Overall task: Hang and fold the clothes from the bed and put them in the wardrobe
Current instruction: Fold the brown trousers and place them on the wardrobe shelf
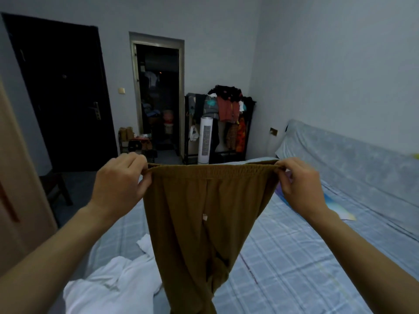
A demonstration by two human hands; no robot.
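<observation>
With my left hand (pixel 118 184) and right hand (pixel 299 186) each pinching the olive-brown elastic-waist cotton trousers (pixel 204 223) at a waistband end, I should keep the waistband taut and level, then lay the legs flat on the blue checked bed (pixel 294 257) before folding.

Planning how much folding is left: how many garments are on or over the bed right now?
2, perhaps more. The brown trousers hang over the bed, pinched at the waistband by the left hand and right hand. A white garment lies crumpled below; it may be several pieces.

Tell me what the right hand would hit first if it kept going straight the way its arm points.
Likely nothing near: the right hand, pinching the brown trousers waistband, points up and away over the bed toward the clothes rack; depth is unclear.
</observation>
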